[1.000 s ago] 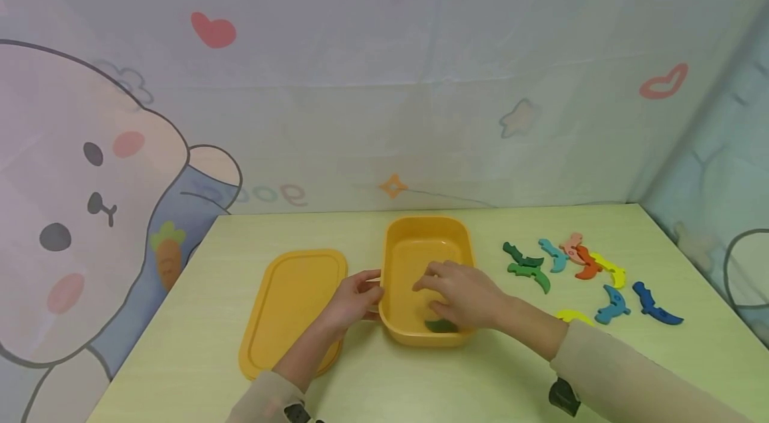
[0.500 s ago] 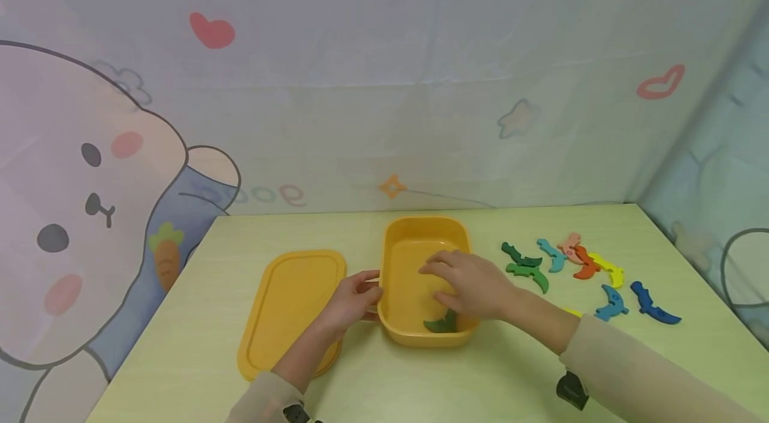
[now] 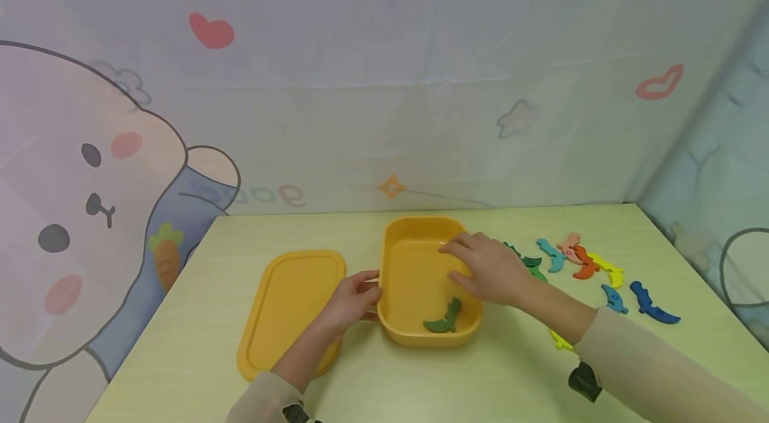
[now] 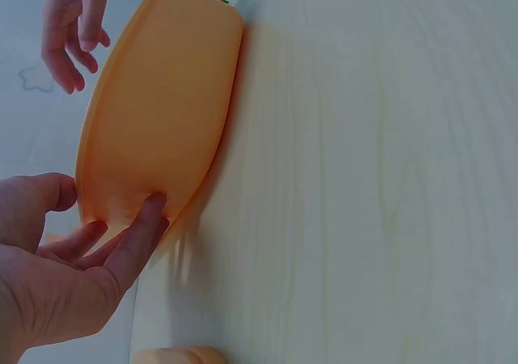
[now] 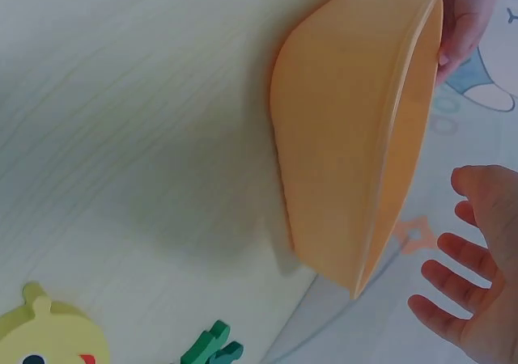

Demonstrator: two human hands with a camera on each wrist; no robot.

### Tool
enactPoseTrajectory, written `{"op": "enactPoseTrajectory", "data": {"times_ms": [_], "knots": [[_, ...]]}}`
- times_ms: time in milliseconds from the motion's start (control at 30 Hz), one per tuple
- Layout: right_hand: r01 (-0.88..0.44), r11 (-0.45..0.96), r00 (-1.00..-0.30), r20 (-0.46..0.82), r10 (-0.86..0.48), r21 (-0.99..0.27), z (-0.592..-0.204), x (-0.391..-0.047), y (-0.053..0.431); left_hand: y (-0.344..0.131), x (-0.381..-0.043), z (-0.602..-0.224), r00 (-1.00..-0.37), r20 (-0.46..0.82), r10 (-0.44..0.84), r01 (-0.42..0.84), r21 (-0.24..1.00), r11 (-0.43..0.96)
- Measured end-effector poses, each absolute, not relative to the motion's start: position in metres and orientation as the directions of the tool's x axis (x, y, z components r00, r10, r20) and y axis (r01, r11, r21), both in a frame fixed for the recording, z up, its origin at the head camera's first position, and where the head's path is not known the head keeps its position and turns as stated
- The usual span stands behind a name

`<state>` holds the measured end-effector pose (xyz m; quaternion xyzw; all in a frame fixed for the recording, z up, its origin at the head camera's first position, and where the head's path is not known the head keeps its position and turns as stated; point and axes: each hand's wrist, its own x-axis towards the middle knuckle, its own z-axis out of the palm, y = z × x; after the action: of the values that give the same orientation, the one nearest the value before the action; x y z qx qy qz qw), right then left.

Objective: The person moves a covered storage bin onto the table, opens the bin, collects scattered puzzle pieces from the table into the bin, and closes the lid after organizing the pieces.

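My left hand [image 3: 353, 299] holds the left side of the yellow plastic box [image 3: 428, 339], thumb at the rim and fingers against the outer wall [image 4: 166, 113]. One dark green crescent-shaped toy piece [image 3: 443, 324] lies on the box floor near its front end. Over the box's right rim hovers my right hand [image 3: 492, 269], fingers spread and nothing in them; the right wrist view also shows that hand [image 5: 477, 271] empty beside the rim. In that view a yellow toy piece [image 5: 48, 336] shows an eye and a red spot.
Left of the box lies a flat yellow lid [image 3: 288, 303]. On the right of the table are several toy pieces, among them an orange one [image 3: 585, 264], a dark blue one [image 3: 653, 306] and a yellow one [image 3: 560, 340] partly behind my right forearm.
My right hand has risen from the box interior and shifted right toward its rim, leaving the dark green piece fully uncovered on the box floor. The left hand stays at the box.
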<state>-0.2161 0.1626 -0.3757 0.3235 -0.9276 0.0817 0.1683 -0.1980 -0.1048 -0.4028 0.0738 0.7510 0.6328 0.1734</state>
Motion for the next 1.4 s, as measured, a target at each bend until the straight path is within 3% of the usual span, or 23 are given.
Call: {"op": "enactPoseTrajectory", "data": {"times_ms": [367, 533, 867, 1400], "knots": [[-0.561, 0.824, -0.791, 0.344, -0.506, -0.078, -0.375, -0.226, 0.183, -0.106, -0.203, -0.411, -0.933, -0.180, 0.311, -0.124, 0.974, 0.189], [-0.546, 0.836, -0.791, 0.365, -0.491, -0.059, -0.379, -0.230, 0.192, -0.109, -0.215, -0.432, -0.935, -0.177, 0.306, -0.121, 0.974, 0.194], [-0.509, 0.857, -0.811, 0.378, -0.447, -0.077, -0.383, -0.235, 0.208, -0.110, -0.215, -0.432, -0.934, -0.170, 0.315, -0.119, 0.977, 0.177], [-0.453, 0.887, -0.867, 0.275, -0.416, -0.087, -0.405, -0.236, 0.235, -0.109, -0.215, -0.433, -0.929, -0.174, 0.327, -0.120, 0.977, 0.178]]}}
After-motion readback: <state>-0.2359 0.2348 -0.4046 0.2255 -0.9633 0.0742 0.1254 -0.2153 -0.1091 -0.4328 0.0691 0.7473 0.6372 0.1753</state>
